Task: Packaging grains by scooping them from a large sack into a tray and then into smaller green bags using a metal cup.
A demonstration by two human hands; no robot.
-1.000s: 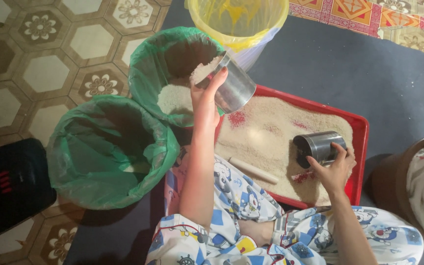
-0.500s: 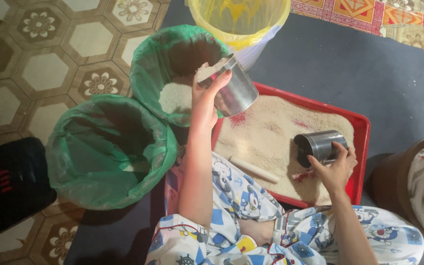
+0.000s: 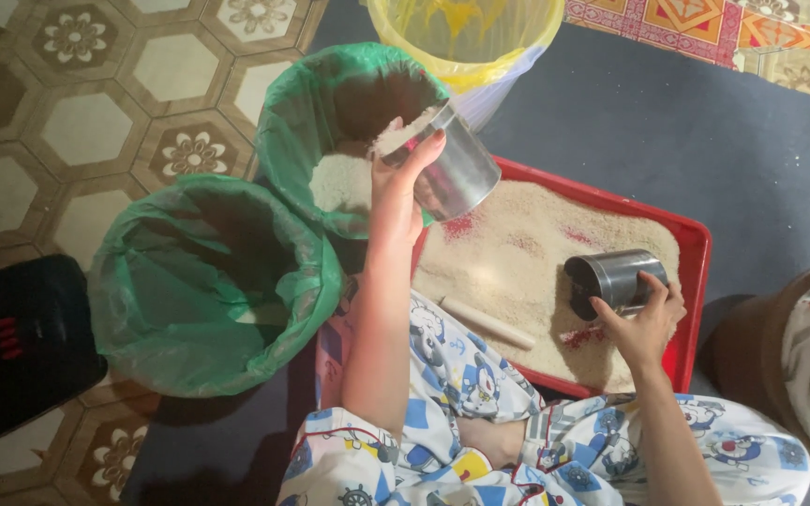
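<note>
Since the earlier frame the left hand [image 3: 403, 183] has tipped its steel cup [image 3: 450, 169] a little further, so its mouth now leans over the rim of the upper green bag [image 3: 283, 141] and rice shows at the lip. The right hand [image 3: 644, 323] has barely shifted.

The red tray [image 3: 696, 281] fills the centre right of the frame, its near edge against the person's lap. A second green bag [image 3: 208, 290] sits lower left, touching the first; a yellow bag [image 3: 466, 37] stands at the top edge. Bare floor lies open to the upper right.

The left arm reaches straight up the frame, fingers clasped round the tilted cup. The right hand grips a second cup [image 3: 611, 276], lying on its side on the rice [image 3: 527, 244] in the tray.

Both cups are shiny metal cylinders. A pale stick [image 3: 485, 321] lies in the rice near the lap.
</note>
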